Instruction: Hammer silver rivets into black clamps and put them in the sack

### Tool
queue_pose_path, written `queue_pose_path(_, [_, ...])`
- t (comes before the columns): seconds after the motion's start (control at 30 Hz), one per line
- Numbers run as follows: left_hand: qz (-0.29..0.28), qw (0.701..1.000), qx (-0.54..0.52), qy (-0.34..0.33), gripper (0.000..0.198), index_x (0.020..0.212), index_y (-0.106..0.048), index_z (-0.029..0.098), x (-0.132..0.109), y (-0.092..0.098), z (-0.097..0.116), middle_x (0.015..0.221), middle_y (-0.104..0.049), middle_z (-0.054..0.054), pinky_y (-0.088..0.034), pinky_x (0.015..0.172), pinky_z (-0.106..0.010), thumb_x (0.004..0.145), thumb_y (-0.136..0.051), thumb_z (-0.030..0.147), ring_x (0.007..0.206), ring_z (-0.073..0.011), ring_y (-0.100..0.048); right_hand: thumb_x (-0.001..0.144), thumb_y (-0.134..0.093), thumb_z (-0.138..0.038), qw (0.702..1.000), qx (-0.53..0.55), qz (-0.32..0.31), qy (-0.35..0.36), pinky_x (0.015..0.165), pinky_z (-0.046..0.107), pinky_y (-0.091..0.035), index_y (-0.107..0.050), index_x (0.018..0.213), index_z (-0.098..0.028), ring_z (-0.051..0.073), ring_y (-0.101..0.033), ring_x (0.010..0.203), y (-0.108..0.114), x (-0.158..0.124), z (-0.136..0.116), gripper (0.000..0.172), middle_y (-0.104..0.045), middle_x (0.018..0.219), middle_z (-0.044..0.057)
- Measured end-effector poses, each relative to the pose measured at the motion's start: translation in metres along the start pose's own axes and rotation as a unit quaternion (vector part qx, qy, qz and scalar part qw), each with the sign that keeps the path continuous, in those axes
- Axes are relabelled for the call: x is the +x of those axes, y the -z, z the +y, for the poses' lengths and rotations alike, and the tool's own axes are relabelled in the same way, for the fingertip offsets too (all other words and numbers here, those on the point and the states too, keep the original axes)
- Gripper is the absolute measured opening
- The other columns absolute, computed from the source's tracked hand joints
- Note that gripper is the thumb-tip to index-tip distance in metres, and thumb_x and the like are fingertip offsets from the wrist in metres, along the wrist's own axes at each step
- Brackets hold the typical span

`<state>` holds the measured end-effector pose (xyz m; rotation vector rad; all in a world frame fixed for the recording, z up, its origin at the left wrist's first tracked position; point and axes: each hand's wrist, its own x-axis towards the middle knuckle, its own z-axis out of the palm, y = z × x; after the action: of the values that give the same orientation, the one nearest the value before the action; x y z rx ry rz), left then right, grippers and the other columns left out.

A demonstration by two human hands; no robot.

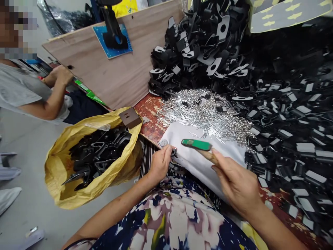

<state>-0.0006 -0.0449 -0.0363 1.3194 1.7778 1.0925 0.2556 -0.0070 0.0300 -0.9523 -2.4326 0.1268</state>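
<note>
My right hand (235,182) is closed round the wooden handle of a small hammer with a green head (196,144), held just above a white cloth (197,158). My left hand (161,162) is closed on a small black clip part (173,151) at the cloth's near edge, beside a round metal piece (163,142). A heap of small silver pins (205,113) lies just beyond the cloth. Black plastic clips (286,114) are piled high behind and to the right of the pins.
A yellow bag (65,189) holding black clips stands on the floor to my left. A wooden board (130,66) leans at the table's far side. Another person in a grey shirt (18,90) works at the far left.
</note>
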Motion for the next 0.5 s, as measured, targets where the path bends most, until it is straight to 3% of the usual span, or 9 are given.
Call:
queue_pose_path(0.13, [0.007,1.000,0.003,-0.003,0.046,0.088,-0.070,0.018,0.000,-0.001,0.000,0.061,-0.051,0.003,-0.037,0.063,-0.028,0.104,-0.034,0.042,0.060,-0.0170,-0.054,0.101,-0.042,-0.012,0.996,-0.040,-0.073,0.016,0.048,0.026,-0.044,-0.036,0.160,-0.029,0.015,-0.058,0.054,-0.010,0.004,-0.002,0.061,-0.062,0.072,-0.001])
queue_pose_path(0.3, [0.000,1.000,-0.010,0.011,0.046,0.092,-0.071,0.018,0.000,0.000,-0.001,0.062,-0.051,0.002,-0.039,0.064,-0.029,0.104,-0.034,0.042,0.063,-0.0179,-0.054,0.102,-0.049,-0.014,0.999,-0.018,-0.028,-0.010,0.057,0.026,-0.050,-0.031,0.162,-0.031,0.015,-0.061,0.061,-0.006,-0.002,-0.002,0.065,-0.067,0.081,0.001])
queue_pose_path(0.43, [0.001,1.000,-0.017,0.018,0.044,0.084,-0.066,0.019,0.001,0.000,-0.002,0.062,-0.051,0.002,-0.039,0.064,-0.031,0.104,-0.034,0.041,0.062,-0.0187,-0.053,0.104,-0.042,-0.016,0.993,0.028,-0.114,-0.020,0.056,0.027,-0.051,-0.033,0.161,-0.030,0.015,-0.063,0.061,-0.024,-0.006,-0.001,0.060,-0.067,0.080,0.000])
queue_pose_path(0.5, [-0.004,0.999,-0.030,0.017,0.043,0.081,-0.064,0.020,0.002,-0.001,-0.002,0.063,-0.052,0.001,-0.040,0.064,-0.032,0.103,-0.035,0.042,0.063,-0.0196,-0.054,0.105,-0.043,-0.019,0.987,0.063,-0.139,-0.044,0.063,0.029,-0.056,-0.034,0.160,-0.030,0.016,-0.067,0.070,-0.031,-0.005,0.003,0.057,-0.070,0.089,0.002])
